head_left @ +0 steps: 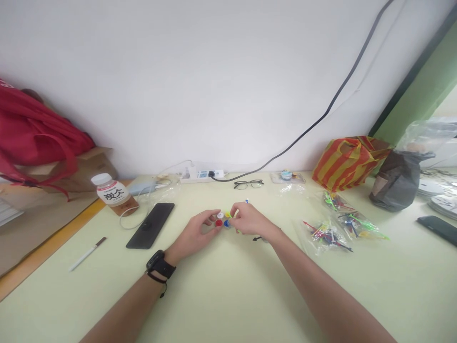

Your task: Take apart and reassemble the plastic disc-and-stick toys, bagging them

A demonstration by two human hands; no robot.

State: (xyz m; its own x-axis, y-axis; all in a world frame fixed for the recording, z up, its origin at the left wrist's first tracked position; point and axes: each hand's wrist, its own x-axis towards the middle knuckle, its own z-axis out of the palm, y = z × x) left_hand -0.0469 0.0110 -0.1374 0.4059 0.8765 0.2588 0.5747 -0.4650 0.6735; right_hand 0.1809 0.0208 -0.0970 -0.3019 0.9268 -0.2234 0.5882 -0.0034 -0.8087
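My left hand, with a black watch on its wrist, has curled fingers pinching a small toy made of coloured plastic discs: red, white, blue and yellow. My right hand meets it from the right and its closed fingers grip the same toy together with a thin light stick. Both hands hover just above the pale green table near its middle. A small black piece lies on the table below my right wrist.
A black phone, a white pen and a drink bottle lie at the left. Glasses and a power strip sit by the wall. Clear bags of coloured plastic parts, a striped bag and another phone are at the right.
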